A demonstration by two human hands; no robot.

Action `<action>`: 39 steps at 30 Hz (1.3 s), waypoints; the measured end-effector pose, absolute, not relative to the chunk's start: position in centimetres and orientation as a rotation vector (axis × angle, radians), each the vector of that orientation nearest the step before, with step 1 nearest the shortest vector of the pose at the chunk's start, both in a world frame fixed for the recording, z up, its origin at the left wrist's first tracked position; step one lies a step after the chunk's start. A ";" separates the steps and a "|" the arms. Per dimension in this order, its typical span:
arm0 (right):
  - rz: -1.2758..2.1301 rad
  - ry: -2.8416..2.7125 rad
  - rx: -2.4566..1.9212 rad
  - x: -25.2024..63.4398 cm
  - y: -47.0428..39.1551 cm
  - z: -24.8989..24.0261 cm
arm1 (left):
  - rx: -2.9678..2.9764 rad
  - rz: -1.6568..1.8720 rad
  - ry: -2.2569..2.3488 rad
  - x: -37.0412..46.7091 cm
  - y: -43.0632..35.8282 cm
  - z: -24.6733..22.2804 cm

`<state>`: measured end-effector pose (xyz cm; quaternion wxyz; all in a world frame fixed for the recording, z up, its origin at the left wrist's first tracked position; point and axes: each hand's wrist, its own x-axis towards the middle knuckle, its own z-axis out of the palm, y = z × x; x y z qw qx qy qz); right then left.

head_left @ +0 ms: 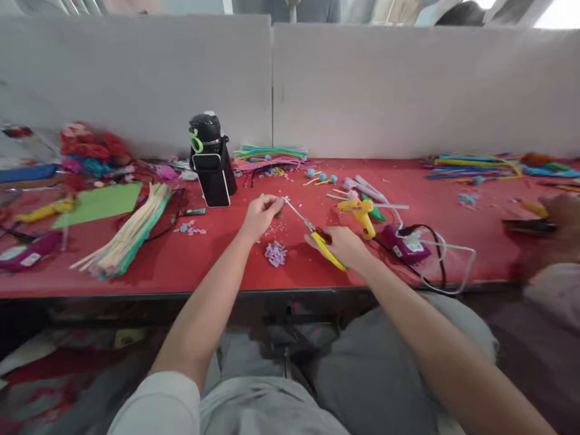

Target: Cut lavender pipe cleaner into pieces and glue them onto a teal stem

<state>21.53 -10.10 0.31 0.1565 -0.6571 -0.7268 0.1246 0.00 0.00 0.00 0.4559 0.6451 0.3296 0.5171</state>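
My right hand (342, 244) grips a pair of scissors (322, 246) with yellow handles. Their long metal blades point up and left, and the tips are at the fingers of my left hand (263, 214). Those left fingers are pinched on a small pale piece (286, 200), too small to make out fully. Just below, a little pile of short lilac pieces (275, 254) lies on the red table (231, 248). Tiny pale scraps are scattered between the pile and my left hand.
Right of my hands are a yellow glue gun (360, 214) and a purple box (408, 246) with cables. A black bottle (208, 136) stands behind a phone (212, 181). A bundle of pipe cleaners (131, 232) lies left. Another person's hand (564, 217) is far right.
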 end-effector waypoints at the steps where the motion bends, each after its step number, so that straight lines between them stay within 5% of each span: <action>1: 0.351 -2.078 -1.888 21.5 -10.1 0.3 | 1.590 1.275 0.817 0.0 0.0 0.0; 39: 0.191 -2.084 -2.075 19.6 -9.3 0.3 | 1.497 1.322 0.875 -0.4 1.3 -1.1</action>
